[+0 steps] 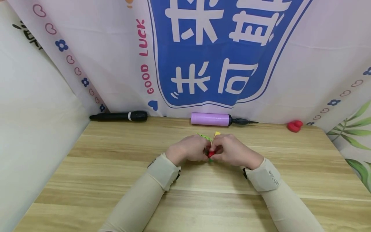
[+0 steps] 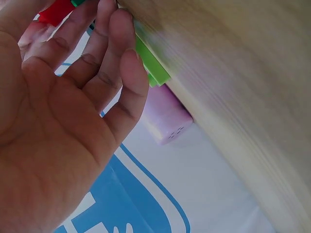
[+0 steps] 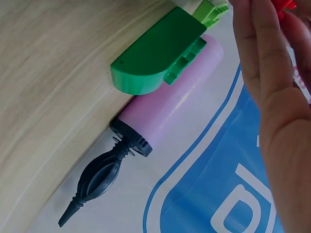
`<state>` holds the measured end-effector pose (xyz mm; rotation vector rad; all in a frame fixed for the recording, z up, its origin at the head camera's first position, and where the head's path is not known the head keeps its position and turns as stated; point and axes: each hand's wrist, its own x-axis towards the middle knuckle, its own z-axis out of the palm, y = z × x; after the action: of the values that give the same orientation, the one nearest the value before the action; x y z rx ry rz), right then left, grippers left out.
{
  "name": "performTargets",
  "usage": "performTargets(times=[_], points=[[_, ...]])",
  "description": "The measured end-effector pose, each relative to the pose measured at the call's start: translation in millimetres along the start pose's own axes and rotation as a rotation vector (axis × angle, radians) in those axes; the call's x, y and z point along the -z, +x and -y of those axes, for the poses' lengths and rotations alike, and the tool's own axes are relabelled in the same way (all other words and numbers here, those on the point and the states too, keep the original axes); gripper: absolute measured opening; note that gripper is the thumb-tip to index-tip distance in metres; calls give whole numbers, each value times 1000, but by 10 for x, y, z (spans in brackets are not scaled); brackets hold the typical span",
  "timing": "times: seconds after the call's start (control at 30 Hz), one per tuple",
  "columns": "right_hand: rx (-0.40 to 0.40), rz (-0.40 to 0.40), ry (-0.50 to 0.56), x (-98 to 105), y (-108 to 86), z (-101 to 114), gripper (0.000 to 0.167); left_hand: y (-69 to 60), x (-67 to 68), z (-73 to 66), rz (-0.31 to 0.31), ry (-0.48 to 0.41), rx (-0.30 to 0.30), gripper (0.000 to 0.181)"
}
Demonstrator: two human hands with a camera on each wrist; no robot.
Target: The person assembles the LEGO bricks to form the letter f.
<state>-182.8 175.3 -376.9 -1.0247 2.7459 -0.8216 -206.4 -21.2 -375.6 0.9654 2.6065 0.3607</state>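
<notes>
In the head view my left hand and right hand meet over the table, fingertips nearly touching. The right thumb and fingers pinch a small red toy block. A dark green block lies against it, mostly hidden, at the curled fingertips of the left hand. Just beyond the hands a lime green studded block and a yellow piece stick out. The right wrist view shows a larger green block with one rounded end, near the lime green block's end.
A purple hand pump with a black nozzle lies along the table's back edge. Left of it is a black microphone-like object; a small red object sits at the back right. A printed cloth hangs behind the wooden table.
</notes>
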Motion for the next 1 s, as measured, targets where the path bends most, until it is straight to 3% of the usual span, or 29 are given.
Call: performTargets(times=[0.2,0.77,1.0], points=[[44,-16,-32,-1,0,-28,14,8,9,-4,-10,7,-12,11],[69,-11,-42,30,11,-20,11,10,-10,33,33,-19,7,16],[36,20,-61,73,-5,-9,11,7,9,17,30,-13,-1,15]])
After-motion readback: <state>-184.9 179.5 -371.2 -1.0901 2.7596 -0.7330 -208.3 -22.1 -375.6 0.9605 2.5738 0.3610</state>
